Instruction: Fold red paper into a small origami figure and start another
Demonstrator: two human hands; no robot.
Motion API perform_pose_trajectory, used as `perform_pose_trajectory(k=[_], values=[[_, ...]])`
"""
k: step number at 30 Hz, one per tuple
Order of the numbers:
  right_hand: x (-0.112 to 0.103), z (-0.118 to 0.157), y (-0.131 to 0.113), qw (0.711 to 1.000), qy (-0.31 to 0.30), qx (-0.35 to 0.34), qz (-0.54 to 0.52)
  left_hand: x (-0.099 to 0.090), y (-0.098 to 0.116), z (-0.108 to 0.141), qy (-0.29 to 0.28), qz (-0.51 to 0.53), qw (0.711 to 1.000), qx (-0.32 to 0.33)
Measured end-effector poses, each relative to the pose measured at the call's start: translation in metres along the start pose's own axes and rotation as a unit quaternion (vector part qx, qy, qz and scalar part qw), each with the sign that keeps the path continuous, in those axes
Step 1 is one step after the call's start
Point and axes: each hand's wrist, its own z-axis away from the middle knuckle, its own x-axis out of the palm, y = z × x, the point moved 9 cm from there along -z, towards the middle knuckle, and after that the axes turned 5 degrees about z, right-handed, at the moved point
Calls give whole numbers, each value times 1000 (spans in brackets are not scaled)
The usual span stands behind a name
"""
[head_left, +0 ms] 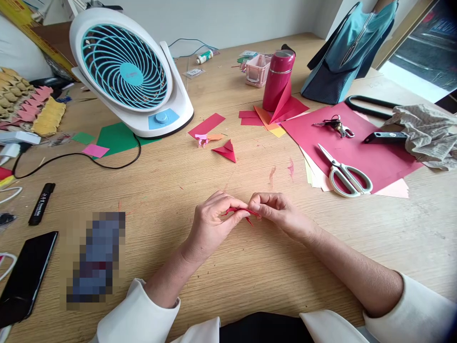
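Note:
Between my two hands, above the wooden table, is a small piece of folded red paper (235,209). My left hand (215,220) pinches it with thumb and fingers from the left. The thumb and forefinger of my right hand (278,211) are closed on its right end. Part of the paper is hidden behind the fingers. Beyond my hands lie a folded red paper triangle (225,151), a small pink and orange paper piece (209,138) and a red paper strip (207,125).
A white fan (132,74) stands at the back left. White-handled scissors (345,172) and keys (335,125) lie on red sheets at right, near a red thermos (279,78) and a blue bag (352,52). A black phone (26,276) and marker (42,204) lie at left.

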Motion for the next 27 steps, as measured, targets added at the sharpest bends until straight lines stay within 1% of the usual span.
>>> perform_pose_trajectory(k=[2,5,10,17,23,27], values=[[-1,0,0,1000,-3,1,16,-1,1,0,6,-17,1000,3],[-1,1,3,999,-7,21,32,-3,3,1,14,-45,999,10],[-1,0,4,999,3,31,10,-2,8,2,12,-76,996,33],[-1,-1,7,998,7,57,-2,-2,10,2,6,-110,993,37],[-1,-1,8,998,8,61,-31,-1,10,1,3,-100,994,41],[0,-1,7,997,3,58,-43,2,7,0,-7,-57,997,45]])
